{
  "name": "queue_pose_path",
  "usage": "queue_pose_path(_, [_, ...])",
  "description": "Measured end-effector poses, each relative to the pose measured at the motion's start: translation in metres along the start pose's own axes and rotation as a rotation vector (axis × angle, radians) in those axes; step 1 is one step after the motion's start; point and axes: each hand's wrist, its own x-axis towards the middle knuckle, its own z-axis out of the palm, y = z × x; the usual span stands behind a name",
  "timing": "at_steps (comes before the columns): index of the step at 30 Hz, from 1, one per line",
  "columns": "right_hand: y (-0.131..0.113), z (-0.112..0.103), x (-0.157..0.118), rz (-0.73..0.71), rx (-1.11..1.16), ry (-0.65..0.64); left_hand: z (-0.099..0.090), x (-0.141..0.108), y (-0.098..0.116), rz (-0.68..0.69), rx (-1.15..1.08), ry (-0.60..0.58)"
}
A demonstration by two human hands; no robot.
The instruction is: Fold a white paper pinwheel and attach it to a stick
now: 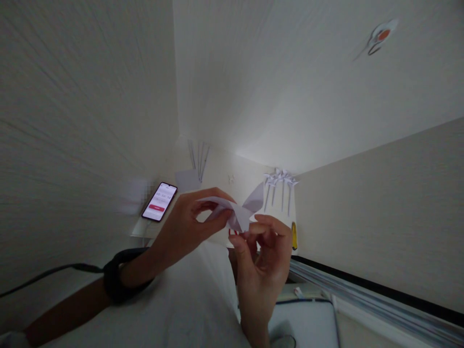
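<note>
A folded pale paper piece point(239, 215), with pointed flaps, is held up above the white table point(217, 169). My left hand point(197, 217) pinches its left part between thumb and fingers. On the lower right side, my right hand point(263, 256) has its thumb and index finger drawn together close to the paper's edge; whatever is between them is too small to make out. Something with red marks point(232, 232) shows just below the paper, partly hidden by the hands.
Several paper pinwheel shapes on thin sticks point(281, 186) lie at the right. A lit phone point(159, 202) rests at the left. Behind are thin sticks point(199, 162) and a paper square point(187, 180). A yellow tool point(294, 236) lies at the right edge. Walls enclose the table.
</note>
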Motion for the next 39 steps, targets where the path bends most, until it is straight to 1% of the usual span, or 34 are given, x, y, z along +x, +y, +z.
queue_pose_path(2, [-0.004,-0.003,0.006,-0.088,-0.059,-0.016,0.0,0.001,-0.001,-0.105,-0.037,-0.063])
queue_pose_path(4, [-0.007,-0.005,0.012,-0.134,-0.136,-0.045,0.001,0.001,-0.004,-0.183,-0.082,-0.111])
queue_pose_path(6, [-0.008,-0.007,0.016,-0.145,-0.204,-0.042,0.001,0.001,-0.007,-0.234,-0.125,-0.148])
queue_pose_path(10, [-0.005,-0.007,0.021,-0.142,-0.255,0.029,0.002,0.0,-0.012,-0.326,-0.214,-0.225])
queue_pose_path(12, [-0.004,-0.007,0.022,-0.138,-0.262,0.046,0.001,0.001,-0.012,-0.351,-0.244,-0.261])
queue_pose_path(17, [-0.003,-0.007,0.022,-0.123,-0.275,0.08,-0.002,0.002,-0.01,-0.347,-0.279,-0.338])
queue_pose_path(20, [-0.003,-0.008,0.023,-0.128,-0.286,0.084,-0.003,0.001,-0.009,-0.373,-0.322,-0.382])
queue_pose_path(23, [-0.004,-0.008,0.023,-0.128,-0.287,0.076,-0.002,0.0,-0.009,-0.41,-0.296,-0.374])
queue_pose_path(27, [-0.004,-0.008,0.022,-0.11,-0.269,0.048,0.0,0.002,-0.007,-0.414,-0.235,-0.329])
queue_pose_path(34, [0.0,-0.01,0.022,-0.11,-0.266,0.038,0.001,0.003,-0.01,-0.423,-0.221,-0.319])
queue_pose_path(37, [0.0,-0.01,0.022,-0.137,-0.267,0.049,0.0,0.003,-0.011,-0.426,-0.198,-0.32])
queue_pose_path(39, [0.0,-0.011,0.023,-0.18,-0.296,0.056,-0.001,0.004,-0.011,-0.418,-0.181,-0.324])
